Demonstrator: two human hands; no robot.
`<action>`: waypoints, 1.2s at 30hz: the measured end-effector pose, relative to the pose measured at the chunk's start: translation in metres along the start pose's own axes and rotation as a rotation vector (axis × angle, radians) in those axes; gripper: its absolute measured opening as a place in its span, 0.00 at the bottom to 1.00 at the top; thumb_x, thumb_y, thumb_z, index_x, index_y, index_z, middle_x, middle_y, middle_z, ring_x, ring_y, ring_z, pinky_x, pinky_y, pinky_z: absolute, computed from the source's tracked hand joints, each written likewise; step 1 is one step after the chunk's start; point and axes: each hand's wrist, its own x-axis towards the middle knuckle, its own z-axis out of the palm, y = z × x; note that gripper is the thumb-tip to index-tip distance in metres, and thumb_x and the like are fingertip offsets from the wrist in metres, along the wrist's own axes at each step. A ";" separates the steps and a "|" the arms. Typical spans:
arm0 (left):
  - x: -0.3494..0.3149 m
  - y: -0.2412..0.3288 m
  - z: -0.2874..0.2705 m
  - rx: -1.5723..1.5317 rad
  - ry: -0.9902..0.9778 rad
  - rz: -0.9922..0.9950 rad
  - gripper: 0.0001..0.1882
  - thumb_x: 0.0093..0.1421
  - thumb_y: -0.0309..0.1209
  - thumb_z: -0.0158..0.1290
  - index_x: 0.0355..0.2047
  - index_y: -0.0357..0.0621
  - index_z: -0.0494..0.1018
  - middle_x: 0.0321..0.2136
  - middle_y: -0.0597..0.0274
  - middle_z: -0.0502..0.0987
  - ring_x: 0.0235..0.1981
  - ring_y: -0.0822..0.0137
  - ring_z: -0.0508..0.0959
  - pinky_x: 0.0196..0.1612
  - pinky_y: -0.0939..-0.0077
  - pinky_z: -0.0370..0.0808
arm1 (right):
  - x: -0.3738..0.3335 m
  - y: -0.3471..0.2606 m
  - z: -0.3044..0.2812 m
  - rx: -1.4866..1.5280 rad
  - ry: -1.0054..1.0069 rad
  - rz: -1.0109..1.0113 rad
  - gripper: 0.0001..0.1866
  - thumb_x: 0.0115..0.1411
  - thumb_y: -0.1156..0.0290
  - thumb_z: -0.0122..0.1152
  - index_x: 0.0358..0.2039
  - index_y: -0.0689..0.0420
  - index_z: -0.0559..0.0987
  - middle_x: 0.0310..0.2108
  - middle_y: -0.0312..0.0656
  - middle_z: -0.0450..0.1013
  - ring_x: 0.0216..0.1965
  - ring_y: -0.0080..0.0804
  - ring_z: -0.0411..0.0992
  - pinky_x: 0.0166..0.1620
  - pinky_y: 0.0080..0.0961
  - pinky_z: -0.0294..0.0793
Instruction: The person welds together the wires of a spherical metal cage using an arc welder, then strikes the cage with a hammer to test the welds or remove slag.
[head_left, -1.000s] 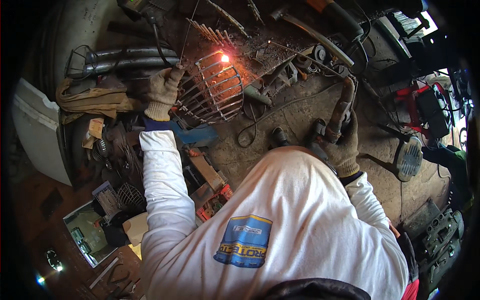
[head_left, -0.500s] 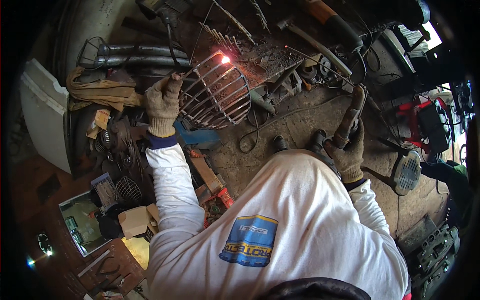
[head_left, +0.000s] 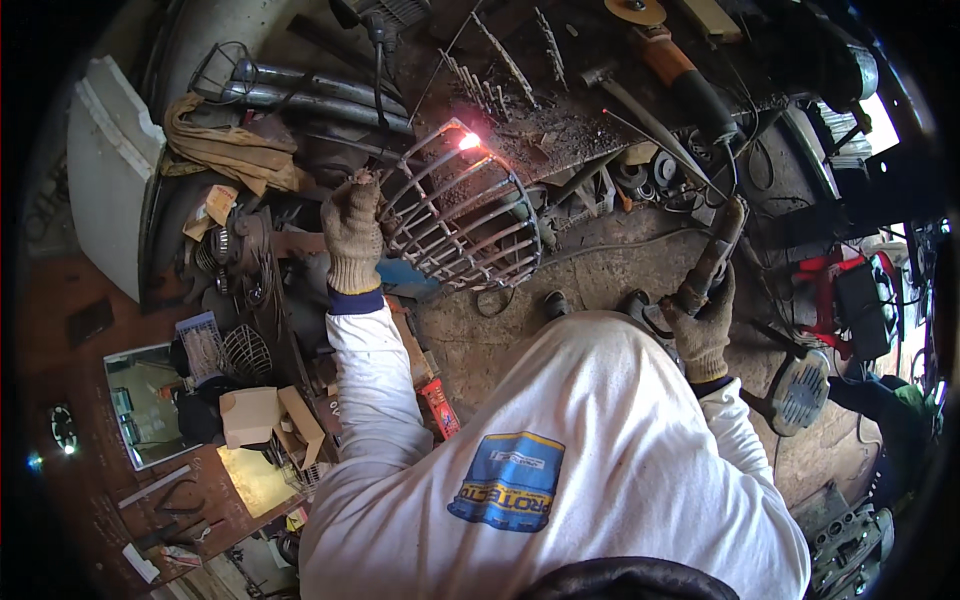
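My left hand (head_left: 354,228), in a knitted work glove, is closed on the near left side of a round cage of welded metal bars (head_left: 465,215). The cage is tilted at the bench edge, and a bright red-hot spot (head_left: 469,141) glows at its upper corner. In my gloved right hand (head_left: 702,315) is a welding electrode holder (head_left: 716,255), gripped around its handle. A thin welding rod (head_left: 665,152) runs from it up and left; its small red tip is apart from the cage.
On the dark workbench (head_left: 575,125) lie loose rods, a hammer (head_left: 640,110) and an angle grinder (head_left: 685,80). Metal pipes (head_left: 310,85) and a tan cloth (head_left: 225,145) are at left. A round-based metal stool (head_left: 800,390) stands right. A cardboard box (head_left: 250,415) sits lower left.
The whole view has shifted, so the bench, cage and both hands appear lower and mostly farther right. Both hands keep their grips, and the rod tip stays apart from the still-glowing cage corner.
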 end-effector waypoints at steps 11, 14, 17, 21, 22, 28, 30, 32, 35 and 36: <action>-0.019 0.016 0.003 0.013 0.115 -0.018 0.25 0.59 0.54 0.59 0.22 0.44 0.74 0.17 0.71 0.71 0.13 0.76 0.69 0.16 0.80 0.62 | 0.008 0.014 -0.013 0.025 -0.004 -0.057 0.51 0.41 0.76 0.73 0.66 0.58 0.56 0.48 0.39 0.65 0.46 0.28 0.66 0.49 0.27 0.69; -0.018 0.008 -0.002 0.067 0.139 0.109 0.25 0.59 0.54 0.59 0.22 0.43 0.74 0.17 0.71 0.71 0.16 0.76 0.71 0.19 0.80 0.64 | 0.009 0.013 -0.018 0.027 -0.025 -0.004 0.55 0.40 0.71 0.78 0.67 0.60 0.55 0.57 0.44 0.63 0.56 0.35 0.64 0.59 0.31 0.65; -0.028 0.026 0.006 0.094 0.115 0.010 0.25 0.59 0.53 0.59 0.24 0.41 0.75 0.18 0.70 0.74 0.20 0.76 0.72 0.24 0.78 0.67 | 0.010 0.014 -0.021 0.030 -0.029 0.003 0.55 0.41 0.71 0.78 0.67 0.60 0.54 0.58 0.44 0.63 0.56 0.35 0.64 0.59 0.32 0.66; -0.025 0.015 -0.001 0.242 0.129 0.170 0.26 0.59 0.53 0.60 0.25 0.39 0.77 0.20 0.68 0.76 0.23 0.74 0.73 0.28 0.76 0.68 | 0.009 0.009 -0.025 0.052 -0.043 0.033 0.56 0.41 0.70 0.78 0.67 0.60 0.54 0.58 0.44 0.63 0.57 0.35 0.64 0.59 0.32 0.66; -0.026 0.017 0.000 0.279 0.124 0.217 0.26 0.59 0.53 0.60 0.25 0.39 0.77 0.20 0.67 0.77 0.22 0.73 0.73 0.28 0.74 0.68 | 0.009 0.008 -0.026 0.055 -0.048 0.044 0.56 0.41 0.70 0.78 0.67 0.60 0.54 0.58 0.44 0.63 0.57 0.35 0.64 0.59 0.32 0.66; -0.031 0.035 0.005 0.578 0.136 0.321 0.28 0.59 0.55 0.59 0.22 0.39 0.76 0.16 0.61 0.74 0.20 0.67 0.73 0.26 0.69 0.67 | 0.007 0.005 -0.028 -0.023 -0.044 -0.009 0.56 0.41 0.67 0.79 0.67 0.60 0.54 0.58 0.45 0.63 0.58 0.36 0.63 0.61 0.32 0.63; -0.033 0.043 0.007 0.670 0.115 0.299 0.29 0.58 0.56 0.59 0.22 0.39 0.75 0.15 0.59 0.73 0.19 0.64 0.74 0.26 0.67 0.67 | 0.007 0.013 -0.029 0.042 -0.059 0.013 0.57 0.40 0.65 0.79 0.67 0.61 0.54 0.58 0.45 0.63 0.58 0.36 0.63 0.62 0.33 0.62; -0.036 0.054 0.015 0.856 0.116 0.404 0.30 0.57 0.58 0.59 0.19 0.41 0.74 0.14 0.56 0.72 0.18 0.57 0.75 0.24 0.65 0.68 | 0.007 0.013 -0.028 0.028 -0.050 0.001 0.57 0.40 0.65 0.79 0.67 0.60 0.55 0.58 0.45 0.62 0.59 0.36 0.63 0.62 0.33 0.62; -0.037 0.062 0.023 1.043 0.145 0.639 0.30 0.55 0.59 0.60 0.17 0.42 0.74 0.15 0.57 0.73 0.18 0.56 0.75 0.23 0.64 0.70 | 0.004 0.007 -0.025 0.015 -0.046 0.008 0.56 0.40 0.66 0.78 0.67 0.60 0.55 0.58 0.45 0.63 0.59 0.36 0.63 0.62 0.33 0.62; -0.036 0.064 0.023 1.040 0.145 0.637 0.30 0.55 0.59 0.60 0.17 0.42 0.74 0.15 0.57 0.73 0.18 0.56 0.75 0.23 0.64 0.70 | 0.004 0.007 -0.024 0.014 -0.047 0.020 0.56 0.40 0.66 0.78 0.67 0.60 0.55 0.58 0.45 0.63 0.59 0.36 0.63 0.62 0.33 0.62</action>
